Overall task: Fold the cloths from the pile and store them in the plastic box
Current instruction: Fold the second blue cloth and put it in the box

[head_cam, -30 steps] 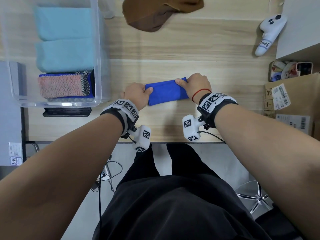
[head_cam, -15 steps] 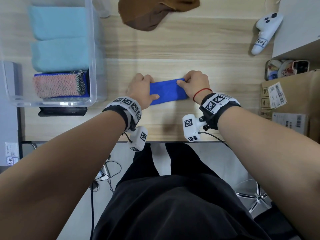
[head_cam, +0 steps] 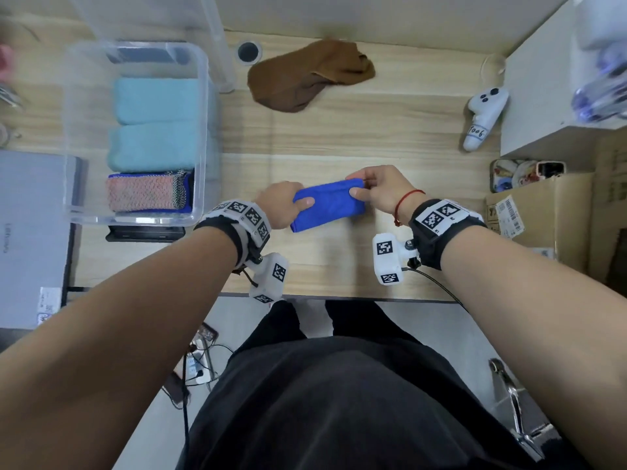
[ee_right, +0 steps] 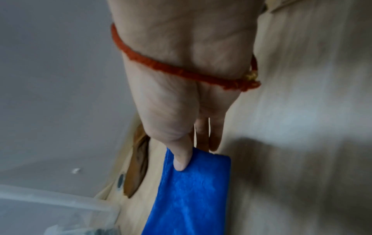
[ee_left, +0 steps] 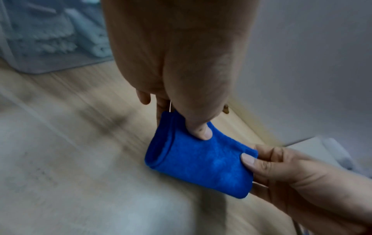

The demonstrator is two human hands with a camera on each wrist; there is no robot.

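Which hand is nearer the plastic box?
Left. The left hand grips the blue cloth at the end beside the plastic box; the right hand pinches the far end.

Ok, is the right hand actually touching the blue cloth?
Touching. The right wrist view shows the right hand with its thumb pressed on top of the blue cloth and fingers beneath its end, pinching it.

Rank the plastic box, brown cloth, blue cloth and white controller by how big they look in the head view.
1. Plastic box, clearly the largest.
2. Brown cloth.
3. Blue cloth, folded, its ends partly covered by the hands, so it looks smaller than it is.
4. White controller, the smallest, though near the blue cloth in length.
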